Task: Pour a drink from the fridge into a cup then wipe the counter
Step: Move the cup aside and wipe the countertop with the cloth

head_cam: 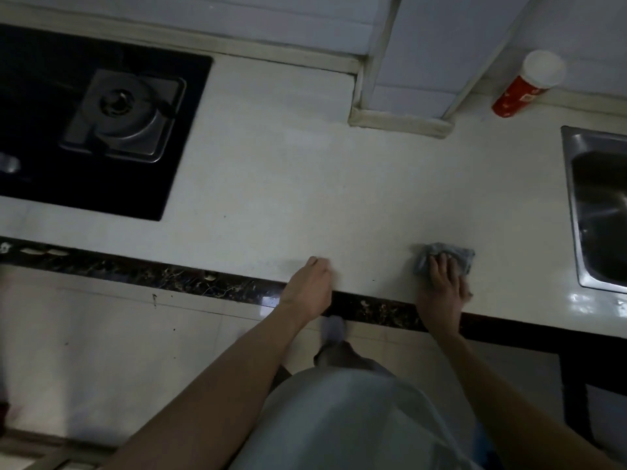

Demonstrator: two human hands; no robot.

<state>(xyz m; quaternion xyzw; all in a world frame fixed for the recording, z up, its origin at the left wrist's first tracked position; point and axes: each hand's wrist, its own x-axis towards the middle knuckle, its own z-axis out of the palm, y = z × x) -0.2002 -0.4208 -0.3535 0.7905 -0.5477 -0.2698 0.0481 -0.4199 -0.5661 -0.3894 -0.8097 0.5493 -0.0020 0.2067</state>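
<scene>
A white counter (pixel 305 184) runs across the view with a dark marbled front edge. My right hand (pixel 442 286) presses flat on a crumpled blue-grey cloth (pixel 454 254) near that edge, left of the sink. My left hand (pixel 310 286) rests on the counter's front edge with its fingers curled under and nothing in it. A red and white paper cup (pixel 526 84) stands at the back right against the wall; its contents do not show.
A black glass hob with a steel gas burner (pixel 122 113) fills the left. A steel sink (pixel 600 212) sits at the right edge. A tiled column (pixel 407 62) juts onto the counter at the back. Pale floor tiles lie below.
</scene>
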